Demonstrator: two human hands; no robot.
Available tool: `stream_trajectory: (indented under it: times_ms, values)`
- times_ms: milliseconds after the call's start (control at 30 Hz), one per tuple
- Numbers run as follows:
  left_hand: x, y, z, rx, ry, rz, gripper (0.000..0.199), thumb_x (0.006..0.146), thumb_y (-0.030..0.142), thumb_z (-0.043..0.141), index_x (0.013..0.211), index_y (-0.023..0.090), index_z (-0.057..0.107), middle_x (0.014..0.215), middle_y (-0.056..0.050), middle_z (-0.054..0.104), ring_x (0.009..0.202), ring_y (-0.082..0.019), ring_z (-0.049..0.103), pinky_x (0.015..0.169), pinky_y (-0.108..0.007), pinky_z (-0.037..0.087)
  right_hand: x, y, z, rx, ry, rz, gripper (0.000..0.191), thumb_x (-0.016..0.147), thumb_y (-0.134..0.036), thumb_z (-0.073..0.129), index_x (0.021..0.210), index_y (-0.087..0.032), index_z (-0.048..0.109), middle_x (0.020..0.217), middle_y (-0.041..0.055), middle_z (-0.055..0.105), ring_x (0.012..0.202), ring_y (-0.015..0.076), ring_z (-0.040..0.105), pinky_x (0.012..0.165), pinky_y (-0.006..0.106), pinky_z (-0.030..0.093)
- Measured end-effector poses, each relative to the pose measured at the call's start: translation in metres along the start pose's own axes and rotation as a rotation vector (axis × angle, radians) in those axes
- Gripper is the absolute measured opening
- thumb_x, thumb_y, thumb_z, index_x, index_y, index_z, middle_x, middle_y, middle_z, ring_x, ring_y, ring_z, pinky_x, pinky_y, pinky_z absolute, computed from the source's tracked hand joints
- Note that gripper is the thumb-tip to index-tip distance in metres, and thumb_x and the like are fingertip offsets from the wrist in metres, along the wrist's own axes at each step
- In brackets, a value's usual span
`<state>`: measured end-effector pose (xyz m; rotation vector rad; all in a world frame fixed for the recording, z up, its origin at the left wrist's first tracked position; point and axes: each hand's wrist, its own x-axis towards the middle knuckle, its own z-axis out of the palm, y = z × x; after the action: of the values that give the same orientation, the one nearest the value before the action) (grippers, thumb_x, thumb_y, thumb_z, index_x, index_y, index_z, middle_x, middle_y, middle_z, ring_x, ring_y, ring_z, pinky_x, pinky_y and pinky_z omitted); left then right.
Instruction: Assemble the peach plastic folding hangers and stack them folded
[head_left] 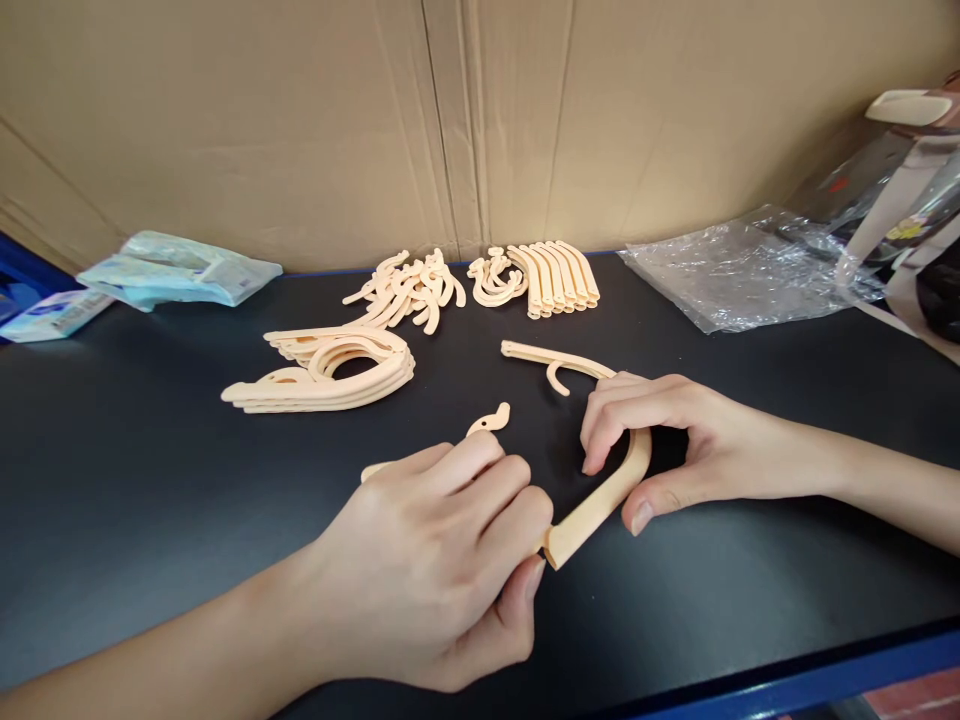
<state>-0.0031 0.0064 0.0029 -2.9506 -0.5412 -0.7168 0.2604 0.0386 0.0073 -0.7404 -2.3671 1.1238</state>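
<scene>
My right hand [675,440] curls its fingers and thumb around the bend of a cream plastic hanger piece [600,505]. Beyond those fingers, a slim cream arm with a small hook [555,360] points to the far left. My left hand [450,560] is closed, thumb and forefinger pinching a cream hanger part at the near open end of the piece in my right hand. Most of that part is hidden under the left fingers. A notched cream tip [491,418] shows past the left knuckles, and another pale end [373,470] sticks out behind the hand.
Stacked assembled hangers [322,395] lie to the left on the black table [150,480]. Behind are a heap of loose arms [412,285], several hooks [495,285] and a row of curved pieces [559,280]. Wipes packs [180,270] sit left; a clear plastic bag [720,275] lies right.
</scene>
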Motion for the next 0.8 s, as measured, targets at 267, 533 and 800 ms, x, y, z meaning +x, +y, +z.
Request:
stream_trajectory:
  times_ms: [267,533,800]
  values:
    - [-0.0020,-0.0033,-0.0040,-0.203,-0.035,-0.029,0.018,0.087,0.009,0.046,0.091,0.017,0.062,0.114,-0.011,0.068,0.111,-0.025,0.060,0.098,-0.040,0.049,-0.0002,0.0048,-0.0061,-0.094,0.119,0.005,0.037,0.096,-0.054,0.057,0.097,-0.020,0.071,0.097,0.0064,0.070,0.090,0.0180,0.060,0.086,0.033,0.044]
    - [-0.0020,-0.0082,-0.0031,-0.365,-0.191,-0.009,0.030,0.082,0.001,0.048,0.104,0.018,0.060,0.131,-0.014,0.059,0.124,-0.025,0.054,0.102,-0.037,0.050,-0.0013,0.0040,-0.0072,-0.137,0.063,0.028,0.025,0.093,-0.042,0.066,0.103,-0.020,0.069,0.102,0.0056,0.068,0.095,0.0171,0.061,0.084,0.030,0.048]
    - [0.0005,-0.0029,-0.0024,-0.440,-0.120,0.006,0.015,0.092,0.013,0.047,0.097,0.014,0.061,0.117,-0.015,0.069,0.112,-0.022,0.064,0.101,-0.034,0.053,-0.0036,0.0059,-0.0056,-0.214,0.014,-0.020,0.056,0.078,-0.050,0.080,0.127,-0.027,0.067,0.139,0.0110,0.053,0.132,0.0269,0.050,0.107,0.040,0.046]
